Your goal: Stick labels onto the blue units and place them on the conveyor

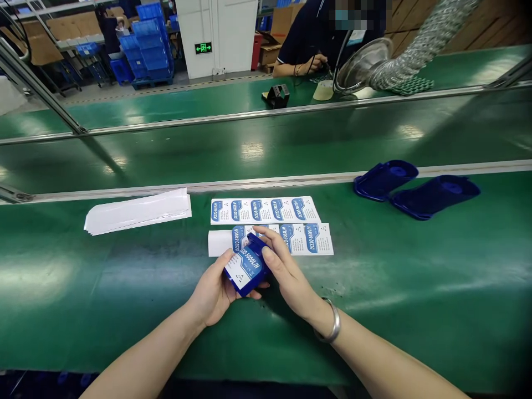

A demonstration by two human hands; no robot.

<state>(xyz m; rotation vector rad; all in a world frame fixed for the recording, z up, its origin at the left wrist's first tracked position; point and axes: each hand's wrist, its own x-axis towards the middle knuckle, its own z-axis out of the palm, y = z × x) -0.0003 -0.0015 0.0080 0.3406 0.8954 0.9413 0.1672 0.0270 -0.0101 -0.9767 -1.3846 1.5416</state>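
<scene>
A dark blue plastic housing (251, 284) with a blue and white label (246, 265) on its upper face is held tilted above the green table. My left hand (214, 291) grips its left side, thumb at the label's edge and fingers curled underneath. On the other side, my right hand (288, 274) has its thumb against the housing and its fingers around the far end. Just behind lies a strip of labels (318, 239), partly hidden by the hands, its left end bare backing. Farther back is another label strip (266, 210).
White paper strips (139, 211) lie in a stack at left. Two similar blue housings (386, 180) rest at right. A metal rail (187, 117) crosses behind the table. Beyond it, a person (313, 41) works near a flexible metal duct (415, 50).
</scene>
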